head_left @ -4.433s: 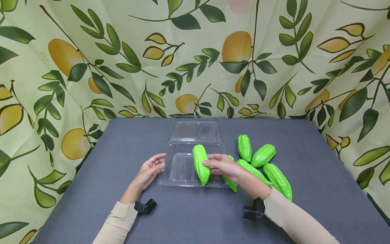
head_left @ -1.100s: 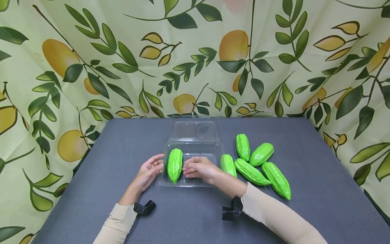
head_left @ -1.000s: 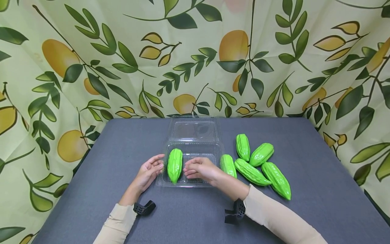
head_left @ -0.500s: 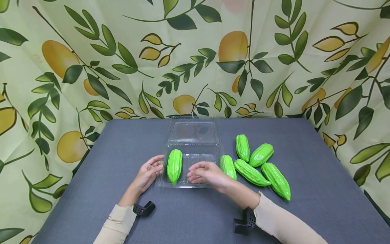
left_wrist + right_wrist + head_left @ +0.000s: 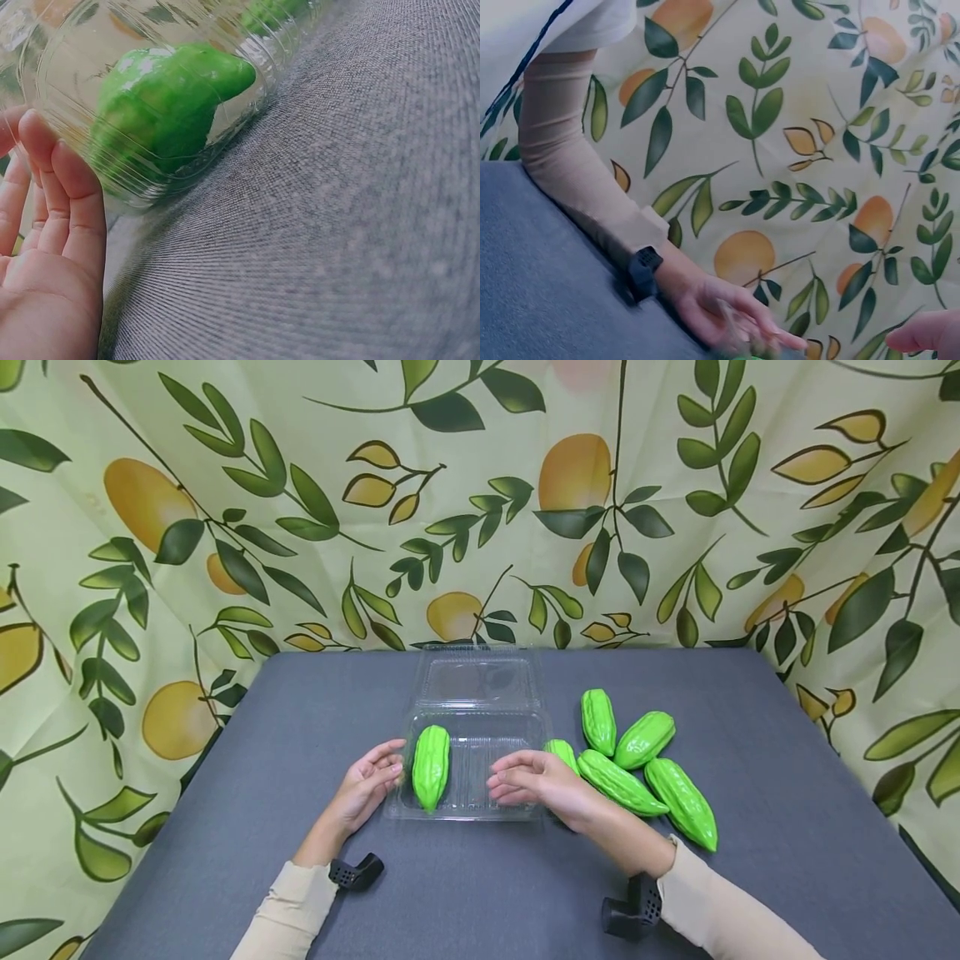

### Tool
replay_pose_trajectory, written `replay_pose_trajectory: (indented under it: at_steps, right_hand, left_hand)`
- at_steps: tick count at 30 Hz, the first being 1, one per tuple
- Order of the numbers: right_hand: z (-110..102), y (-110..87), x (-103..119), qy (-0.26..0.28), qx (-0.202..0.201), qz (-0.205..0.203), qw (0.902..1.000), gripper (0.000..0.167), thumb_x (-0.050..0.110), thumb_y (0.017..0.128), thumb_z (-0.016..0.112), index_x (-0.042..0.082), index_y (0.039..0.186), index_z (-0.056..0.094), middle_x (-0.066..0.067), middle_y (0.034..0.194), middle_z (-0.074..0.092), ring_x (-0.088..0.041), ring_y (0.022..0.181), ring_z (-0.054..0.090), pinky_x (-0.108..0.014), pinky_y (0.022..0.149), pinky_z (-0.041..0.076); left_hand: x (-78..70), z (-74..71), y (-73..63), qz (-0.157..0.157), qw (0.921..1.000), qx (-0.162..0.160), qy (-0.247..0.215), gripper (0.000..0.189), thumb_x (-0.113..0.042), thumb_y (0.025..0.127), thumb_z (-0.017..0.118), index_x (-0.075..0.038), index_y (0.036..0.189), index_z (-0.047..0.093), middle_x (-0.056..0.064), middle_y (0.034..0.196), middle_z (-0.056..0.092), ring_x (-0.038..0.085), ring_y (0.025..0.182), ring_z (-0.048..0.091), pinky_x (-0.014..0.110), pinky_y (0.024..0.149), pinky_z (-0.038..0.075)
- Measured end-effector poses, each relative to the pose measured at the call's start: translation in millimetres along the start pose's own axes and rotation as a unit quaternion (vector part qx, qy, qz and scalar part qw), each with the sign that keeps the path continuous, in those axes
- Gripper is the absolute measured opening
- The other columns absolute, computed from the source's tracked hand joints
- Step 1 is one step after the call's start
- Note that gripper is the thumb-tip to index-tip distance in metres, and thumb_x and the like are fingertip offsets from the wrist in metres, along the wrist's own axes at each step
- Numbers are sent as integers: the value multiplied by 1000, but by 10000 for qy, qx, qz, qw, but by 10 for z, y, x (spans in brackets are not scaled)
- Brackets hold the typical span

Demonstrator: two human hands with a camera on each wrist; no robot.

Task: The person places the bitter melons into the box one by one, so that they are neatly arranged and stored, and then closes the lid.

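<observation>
A bright green bitter melon (image 5: 431,768) lies lengthwise in the left part of a clear plastic clamshell box (image 5: 465,816), whose lid (image 5: 480,679) is folded back. My left hand (image 5: 369,787) stays beside the box's left wall with loosely bent fingers. In the left wrist view, the fingertips of this hand (image 5: 52,255) are right at the clear wall, and the bitter melon (image 5: 161,112) shows through it. Over the right part of the box, my right hand (image 5: 543,783) is empty, its fingers relaxed. It partly covers another bitter melon (image 5: 561,750) beside the box.
Several more bitter melons lie to the right on the grey cloth, among them an upright-lying one (image 5: 597,722) at the back and a long one (image 5: 681,804) in front. A leaf-and-fruit patterned curtain (image 5: 480,527) stands behind the table (image 5: 450,893).
The right hand brought a bitter melon leftward and let it go in the box's left part. It has since drawn back to the right, empty. The left hand has barely moved.
</observation>
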State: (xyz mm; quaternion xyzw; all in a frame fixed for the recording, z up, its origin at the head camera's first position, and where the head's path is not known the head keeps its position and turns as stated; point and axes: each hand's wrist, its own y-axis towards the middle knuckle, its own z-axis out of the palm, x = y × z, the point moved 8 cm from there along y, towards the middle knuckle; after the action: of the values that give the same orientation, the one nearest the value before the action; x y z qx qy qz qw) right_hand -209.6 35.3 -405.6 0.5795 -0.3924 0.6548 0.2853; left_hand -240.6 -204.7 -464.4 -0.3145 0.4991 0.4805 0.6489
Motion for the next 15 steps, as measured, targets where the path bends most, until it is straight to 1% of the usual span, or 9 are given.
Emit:
replay_pose_trajectory:
  at_steps: [4, 6, 12, 15]
  right_hand:
    - [-69, -27, 37, -51, 104, -54, 9999, 45, 13, 94, 54, -20, 122, 45, -26, 110, 66, -15, 93, 70, -34, 90, 57]
    - [-111, -37, 62, -90, 130, -75, 9998, 45, 13, 94, 54, -20, 123, 45, -21, 108, 68, -15, 93, 70, -34, 90, 58]
    - [-272, -92, 141, -245, 96, -67, 9996, 41, 15, 95, 54, -15, 122, 49, -16, 107, 69, -16, 95, 71, -32, 89, 58]
    - [-349, -132, 168, -322, 90, -48, 9994, 42, 16, 96, 54, -15, 123, 48, -14, 107, 69, -16, 96, 70, -32, 90, 57]
  left_hand:
    - [4, 0, 3, 10, 10000, 30, -14, 38, 6, 94, 45, -17, 123, 52, -11, 95, 58, -1, 81, 56, 13, 73, 48]
    - [3, 4, 3, 18, 10000, 51, -35, 38, 6, 95, 45, -17, 123, 52, -11, 96, 58, -1, 81, 56, 13, 73, 48]
    - [-6, 16, 2, 50, 9999, 93, -91, 38, 6, 95, 45, -18, 123, 53, -11, 96, 59, -1, 82, 57, 13, 73, 49]
    - [-8, 14, 3, 53, 9999, 90, -93, 38, 6, 95, 45, -17, 123, 53, -11, 97, 59, -1, 82, 57, 13, 73, 49]
